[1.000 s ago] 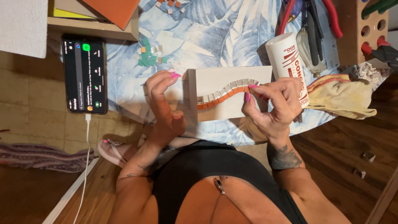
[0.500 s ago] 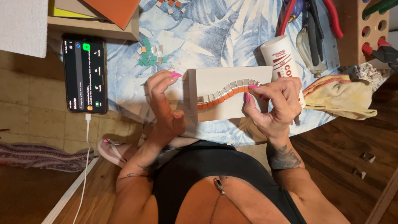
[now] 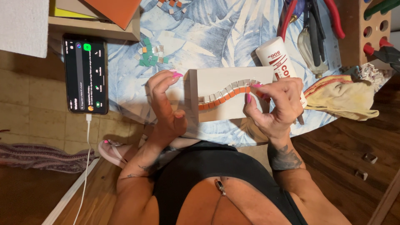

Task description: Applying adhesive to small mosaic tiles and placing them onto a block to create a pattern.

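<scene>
A white block (image 3: 221, 112) lies at the near edge of the table, over the blue leaf-print cloth (image 3: 216, 37). Across its top runs a wavy double row of grey and orange mosaic tiles (image 3: 221, 96). My left hand (image 3: 166, 104) holds the block's left end with its fingers curled over the edge. At the right end, my right hand (image 3: 277, 104) grips the block and rests its pink-nailed fingertips on the last tiles of the row.
Loose green and grey tiles (image 3: 151, 56) lie beyond the block. A white glue bottle (image 3: 280, 62), pliers (image 3: 316, 25), a wooden tool holder (image 3: 366, 29) and a yellow rag (image 3: 346, 98) are to the right. A phone (image 3: 86, 75) on a cable lies at left.
Both hands stay on the block. Only the view has shifted slightly.
</scene>
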